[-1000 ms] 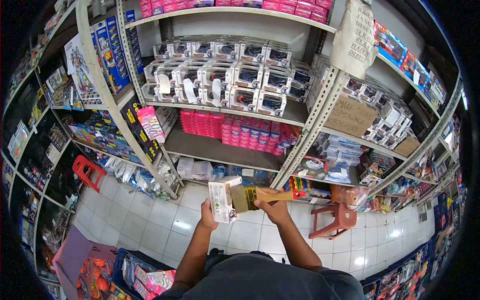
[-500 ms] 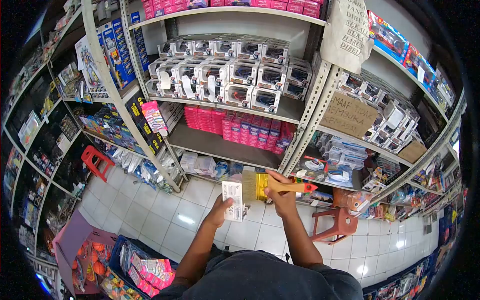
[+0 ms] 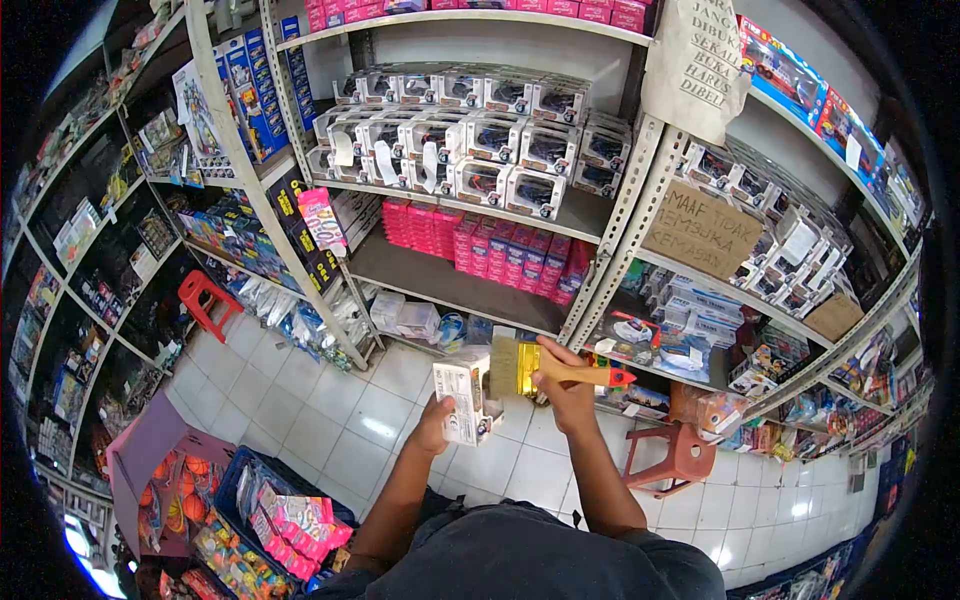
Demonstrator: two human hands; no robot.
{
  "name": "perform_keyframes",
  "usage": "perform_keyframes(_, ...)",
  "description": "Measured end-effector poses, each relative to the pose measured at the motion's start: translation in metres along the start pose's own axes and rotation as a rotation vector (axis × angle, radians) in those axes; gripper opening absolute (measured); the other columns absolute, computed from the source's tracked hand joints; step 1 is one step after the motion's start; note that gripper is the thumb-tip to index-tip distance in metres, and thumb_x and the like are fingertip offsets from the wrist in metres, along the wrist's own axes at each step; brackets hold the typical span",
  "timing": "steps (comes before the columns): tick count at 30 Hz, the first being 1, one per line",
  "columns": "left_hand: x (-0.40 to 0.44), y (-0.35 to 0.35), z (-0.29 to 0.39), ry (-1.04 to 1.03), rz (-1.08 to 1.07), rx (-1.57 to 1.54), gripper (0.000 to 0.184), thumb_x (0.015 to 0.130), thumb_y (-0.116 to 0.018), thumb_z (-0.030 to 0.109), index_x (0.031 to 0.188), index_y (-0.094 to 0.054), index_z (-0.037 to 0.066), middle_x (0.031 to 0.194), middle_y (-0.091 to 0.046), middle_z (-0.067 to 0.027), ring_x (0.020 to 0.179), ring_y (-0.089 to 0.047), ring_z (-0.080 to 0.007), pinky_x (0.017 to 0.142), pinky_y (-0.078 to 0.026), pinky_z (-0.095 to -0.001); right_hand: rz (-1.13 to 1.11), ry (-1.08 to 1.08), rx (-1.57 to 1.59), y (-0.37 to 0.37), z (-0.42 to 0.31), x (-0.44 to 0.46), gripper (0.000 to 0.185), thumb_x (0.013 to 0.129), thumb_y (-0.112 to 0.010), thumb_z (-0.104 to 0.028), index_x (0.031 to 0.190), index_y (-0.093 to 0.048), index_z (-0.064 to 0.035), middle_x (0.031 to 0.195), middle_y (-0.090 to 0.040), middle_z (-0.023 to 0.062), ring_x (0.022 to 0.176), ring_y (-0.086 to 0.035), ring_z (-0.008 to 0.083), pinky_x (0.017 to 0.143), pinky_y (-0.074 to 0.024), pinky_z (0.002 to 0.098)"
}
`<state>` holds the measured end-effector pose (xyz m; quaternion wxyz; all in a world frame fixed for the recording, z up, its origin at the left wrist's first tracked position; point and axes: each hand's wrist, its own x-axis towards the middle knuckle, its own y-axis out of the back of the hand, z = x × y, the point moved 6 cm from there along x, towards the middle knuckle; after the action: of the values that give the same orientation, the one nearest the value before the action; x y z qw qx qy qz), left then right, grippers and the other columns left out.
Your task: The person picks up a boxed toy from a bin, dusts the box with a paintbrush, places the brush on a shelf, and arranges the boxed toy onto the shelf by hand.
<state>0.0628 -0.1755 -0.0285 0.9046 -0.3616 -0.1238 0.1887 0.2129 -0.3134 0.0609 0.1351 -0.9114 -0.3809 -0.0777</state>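
Note:
My left hand (image 3: 432, 424) is closed around a small white toy box (image 3: 458, 402), its printed side turned up towards me and tilted a little. In my right hand (image 3: 566, 390) is a wide paintbrush (image 3: 590, 375) with a wooden handle, a red tip and a yellow band. The brush's pale bristles point left, beside the box's upper right edge; whether they touch it I cannot tell. Similar white boxes with toy vehicles (image 3: 485, 180) stand stacked on the shelf in front of me.
Pink boxes (image 3: 500, 255) fill part of the lower shelf (image 3: 420, 275). A red stool (image 3: 208, 303) stands left, another stool (image 3: 672, 458) right. Near my left side are a blue crate (image 3: 232, 480) and an open carton (image 3: 130, 470) of orange balls. A cardboard sign (image 3: 703, 228) hangs right.
My left hand has turned the box so that more of its windowed side shows. The brush has shifted slightly right and still points left. The whole view has swung slightly.

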Motion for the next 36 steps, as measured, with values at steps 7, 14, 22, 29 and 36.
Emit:
perform_keyframes(7,-0.002,0.022,-0.006,0.045,-0.037,-0.072,0.068,0.089,-0.060,0.047,0.138,-0.044,0.002,0.123,-0.062,-0.0119,0.109,-0.063,-0.0250,0.091,-0.053,-0.0411,-0.318,0.010,-0.172,-0.004,0.000,-0.034,0.050,0.081,-0.071,-0.007,0.129,-0.058,-0.0016,0.121,-0.062,0.0083,0.110,-0.057,0.0146,0.096,-0.0452,0.0305)
perform_keyframes(14,-0.010,0.021,-0.035,0.124,-0.059,0.065,0.061,0.088,-0.061,0.043,0.132,-0.051,0.001,0.119,-0.064,-0.0098,0.108,-0.062,-0.0217,0.095,-0.049,-0.0358,-0.074,-0.037,0.008,0.020,-0.013,-0.034,0.058,0.077,-0.075,-0.014,0.129,-0.057,0.0023,0.117,-0.063,0.0091,0.105,-0.058,0.0148,0.094,-0.0445,0.0287)
perform_keyframes(22,-0.002,-0.046,-0.010,-0.008,-0.061,0.299,0.070,0.078,-0.074,0.014,0.138,-0.041,0.003,0.125,-0.057,-0.0070,0.111,-0.057,-0.0165,0.097,-0.047,-0.0337,-0.136,-0.048,-0.119,0.029,-0.012,-0.056,0.051,0.083,-0.069,-0.005,0.132,-0.056,-0.0009,0.125,-0.059,0.0094,0.112,-0.056,0.0152,0.096,-0.0451,0.0294)
perform_keyframes(29,-0.003,-0.019,-0.037,0.143,0.092,-0.065,0.041,0.090,-0.060,0.022,0.127,-0.052,0.005,0.115,-0.063,-0.0113,0.104,-0.062,-0.0239,0.089,-0.053,-0.0386,0.111,-0.041,0.145,0.060,-0.002,-0.052,0.062,0.083,-0.071,-0.009,0.139,-0.047,0.0015,0.124,-0.058,0.0096,0.110,-0.055,0.0147,0.095,-0.0461,0.0294)
perform_keyframes(36,0.000,-0.033,-0.022,0.067,0.146,-0.138,0.043,0.091,-0.063,0.026,0.126,-0.054,0.003,0.112,-0.066,-0.0093,0.096,-0.067,-0.0227,0.084,-0.056,-0.0383,-0.239,0.394,-0.364,0.039,-0.042,-0.073,0.031,0.086,-0.067,0.002,0.116,-0.067,-0.0033,0.119,-0.064,0.0134,0.113,-0.060,0.0251,0.096,-0.0485,0.0337)
